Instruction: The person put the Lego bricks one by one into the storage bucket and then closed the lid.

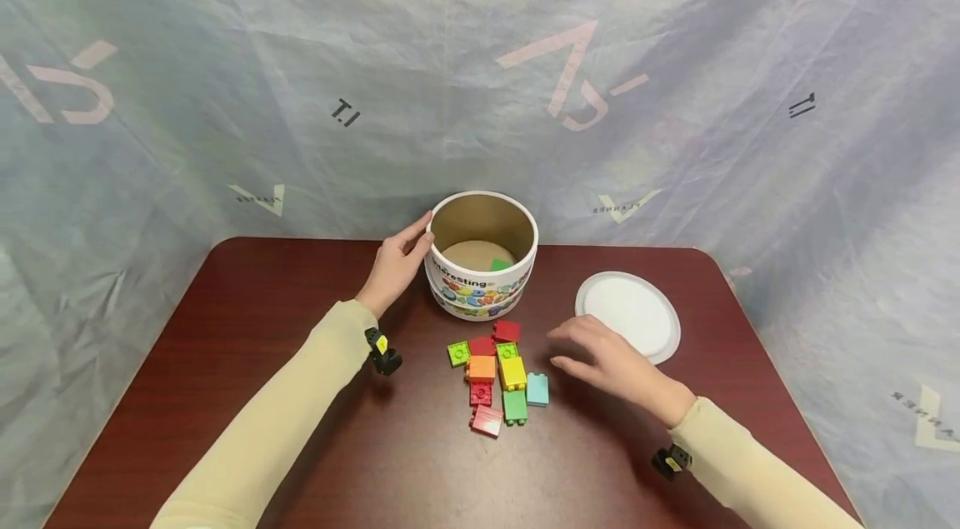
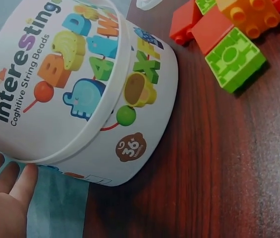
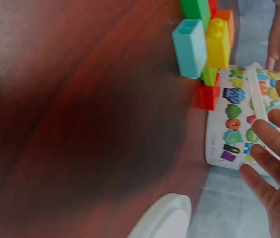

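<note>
My left hand (image 1: 395, 266) rests its fingers against the left side and rim of a white printed bucket (image 1: 480, 296). In the left wrist view its fingertips (image 2: 27, 181) meet the bucket's lower band. A green brick (image 1: 500, 265) lies inside the bucket. My right hand (image 1: 611, 361) hovers right of the brick pile, fingers spread and holding nothing. Nearest to it are a light blue brick (image 1: 537, 389) and a yellow brick (image 1: 513, 373). An orange brick (image 1: 481, 368), a green brick (image 1: 515, 406), a lime brick (image 1: 458, 353) and several red bricks (image 1: 487, 421) complete the pile.
A round white lid (image 1: 630, 312) lies on the dark red-brown table (image 1: 300, 287), partly behind my right hand. A grey printed cloth (image 1: 450, 96) hangs behind the table's far edge, close to the bucket.
</note>
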Motion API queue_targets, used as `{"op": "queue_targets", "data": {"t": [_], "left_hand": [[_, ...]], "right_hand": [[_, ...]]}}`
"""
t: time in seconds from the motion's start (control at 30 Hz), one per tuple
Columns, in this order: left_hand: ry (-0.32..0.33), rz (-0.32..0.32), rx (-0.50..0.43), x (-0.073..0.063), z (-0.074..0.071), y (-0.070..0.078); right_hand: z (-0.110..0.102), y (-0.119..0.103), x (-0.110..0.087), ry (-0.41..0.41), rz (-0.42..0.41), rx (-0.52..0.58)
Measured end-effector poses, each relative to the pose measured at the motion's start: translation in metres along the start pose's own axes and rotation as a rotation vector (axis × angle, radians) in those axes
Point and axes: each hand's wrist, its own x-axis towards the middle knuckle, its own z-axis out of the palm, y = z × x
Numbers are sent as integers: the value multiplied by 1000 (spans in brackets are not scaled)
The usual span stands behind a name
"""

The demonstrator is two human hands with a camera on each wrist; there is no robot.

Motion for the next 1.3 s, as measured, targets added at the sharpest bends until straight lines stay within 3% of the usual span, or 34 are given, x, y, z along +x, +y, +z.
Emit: {"op": "queue_targets", "data": {"t": [0.23, 0.27, 0.57, 0.97, 1.3], "left_hand": [[-10, -5, -14, -5, 0, 0], [-11, -10, -25, -7, 0, 6], [9, 0, -80, -2, 5, 3], [20, -3, -121, -2, 3, 7], [2, 0, -95, -2, 4, 2]], "right_hand": [[12, -3, -11, -49, -6, 28], [14, -3, -12, -53, -12, 32], [24, -2, -19, -115, -23, 32], [35, 1, -24, -96, -50, -6], [41, 2, -30, -105, -59, -64]]}}
